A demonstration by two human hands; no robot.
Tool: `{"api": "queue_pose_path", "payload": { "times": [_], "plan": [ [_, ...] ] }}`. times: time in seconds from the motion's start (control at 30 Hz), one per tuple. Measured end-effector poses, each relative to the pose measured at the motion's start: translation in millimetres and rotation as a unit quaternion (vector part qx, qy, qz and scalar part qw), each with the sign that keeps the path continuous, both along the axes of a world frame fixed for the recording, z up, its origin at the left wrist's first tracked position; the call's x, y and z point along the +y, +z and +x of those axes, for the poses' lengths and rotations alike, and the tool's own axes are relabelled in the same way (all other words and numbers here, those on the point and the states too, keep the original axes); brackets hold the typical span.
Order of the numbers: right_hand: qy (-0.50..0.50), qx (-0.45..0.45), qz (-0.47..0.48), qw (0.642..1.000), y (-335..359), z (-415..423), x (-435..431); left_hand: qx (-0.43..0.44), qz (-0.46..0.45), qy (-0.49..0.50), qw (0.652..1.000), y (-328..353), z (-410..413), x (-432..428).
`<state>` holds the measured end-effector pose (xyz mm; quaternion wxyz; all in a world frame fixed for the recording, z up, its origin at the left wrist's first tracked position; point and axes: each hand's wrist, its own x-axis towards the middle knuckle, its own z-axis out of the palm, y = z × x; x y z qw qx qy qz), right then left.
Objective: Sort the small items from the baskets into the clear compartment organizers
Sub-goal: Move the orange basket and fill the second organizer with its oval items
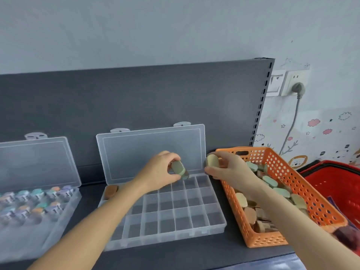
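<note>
Now | left hand (163,170) pinches green piece (179,169) over organizer (224,224) back row, poised to drop | right hand (228,169) grips beige piece (212,160) by basket (292,172), likely next.

An organizer (183,223) is set on the shelf (185,258). A second organizer (48,236) is placed to its left, a basket (259,240) just right of it, another basket (335,182) farther right.

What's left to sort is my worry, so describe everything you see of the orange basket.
The orange basket looks like plastic, with walls full of round holes and a handle slot in the far end. It stands on the dark shelf, right of the clear organizer, left of a red basket. Small green, beige and brown pieces partly fill it. The right forearm crosses above it.
</note>
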<state>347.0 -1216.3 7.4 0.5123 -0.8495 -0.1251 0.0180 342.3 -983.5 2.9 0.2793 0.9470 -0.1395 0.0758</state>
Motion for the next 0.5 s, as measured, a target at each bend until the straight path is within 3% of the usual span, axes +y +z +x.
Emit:
{"api": "queue_pose_path", "payload": {
  "times": [0.27, 0.5],
  "plan": [
    [0.028, 0.014, -0.044, 0.999, -25.0, 6.1, 91.3, 0.079, 0.071, 0.041, 0.993, -6.5, -12.2, 98.3],
    [0.035, -0.015, -0.136, 0.990, -35.4, 9.6, 142.9, 0.127, 0.125, 0.012, 0.984, -22.9, -10.5, 122.6]
  ]
}}
